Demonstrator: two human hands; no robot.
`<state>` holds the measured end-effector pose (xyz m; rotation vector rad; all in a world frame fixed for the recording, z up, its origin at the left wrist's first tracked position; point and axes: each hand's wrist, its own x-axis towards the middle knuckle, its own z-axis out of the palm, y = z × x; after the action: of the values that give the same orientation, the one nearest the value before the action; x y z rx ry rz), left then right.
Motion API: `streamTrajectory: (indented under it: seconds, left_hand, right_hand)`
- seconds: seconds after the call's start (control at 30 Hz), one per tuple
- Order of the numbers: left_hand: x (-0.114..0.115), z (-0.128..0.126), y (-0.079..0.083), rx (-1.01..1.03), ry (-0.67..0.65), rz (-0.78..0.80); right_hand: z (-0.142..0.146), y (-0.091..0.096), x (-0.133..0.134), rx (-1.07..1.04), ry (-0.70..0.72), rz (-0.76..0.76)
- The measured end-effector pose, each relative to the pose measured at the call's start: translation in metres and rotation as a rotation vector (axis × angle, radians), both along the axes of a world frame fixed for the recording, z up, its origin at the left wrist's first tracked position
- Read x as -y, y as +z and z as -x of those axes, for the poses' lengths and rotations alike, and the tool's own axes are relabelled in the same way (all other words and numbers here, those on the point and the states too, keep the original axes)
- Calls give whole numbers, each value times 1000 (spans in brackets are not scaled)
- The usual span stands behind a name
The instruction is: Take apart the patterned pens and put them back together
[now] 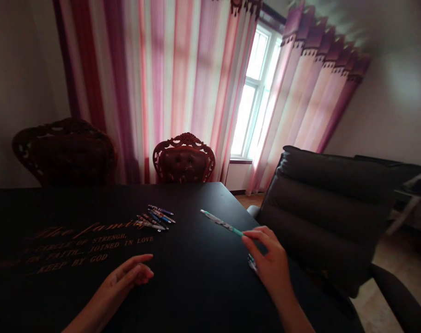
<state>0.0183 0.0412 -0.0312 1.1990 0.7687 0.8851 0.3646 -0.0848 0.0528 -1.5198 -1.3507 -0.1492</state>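
Note:
Between the thumb and fingers of my right hand (271, 259) is the end of a green and white patterned pen (222, 223), its other end pointing to the far left. Partly covered by that hand, at least one more pen (252, 264) lies on the black table. My left hand (129, 275) is over the table at the lower left, index finger stretched out, the others loosely curled, with nothing in it. Beyond it, a loose pile of several pens (157, 218) in dark blue, brown and white rests on the table.
The black table (192, 286) carries gold lettering (92, 249) on its left part. Two carved wooden chairs (184, 159) stand behind its far edge. A dark padded armchair (328, 203) is close at the right edge. Striped curtains (182, 69) hang around a window (253, 92).

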Motion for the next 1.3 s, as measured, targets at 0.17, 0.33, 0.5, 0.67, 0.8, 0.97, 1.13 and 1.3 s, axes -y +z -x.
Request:
streamTrajectory:
  seconds: [0.17, 0.33, 0.5, 0.67, 0.8, 0.97, 1.13, 1.3]
  left_hand:
    - [6, -4, 7, -54, 36, -22]
    - [8, -5, 9, -92, 58, 1]
    - [10, -6, 12, -125, 89, 6]
    - [14, -9, 17, -144, 113, 1]
    - [15, -10, 21, -157, 122, 13]
    - [15, -10, 22, -171, 117, 0]
    - [15, -8, 18, -165, 91, -6]
    - [11, -7, 16, -177, 85, -11]
  right_hand:
    - [-76, -66, 72, -21, -420, 182]
    - [-103, -110, 106, 5, -564, 299]
    - [-99, -114, 103, 30, -522, 374]
    - [-96, -116, 103, 25, -467, 436]
    - [-95, -119, 105, 12, -437, 473]
    - [-93, -118, 105, 11, -427, 487]
    - [-90, -118, 107, 7, -387, 480]
    - [-89, -119, 107, 27, -402, 476]
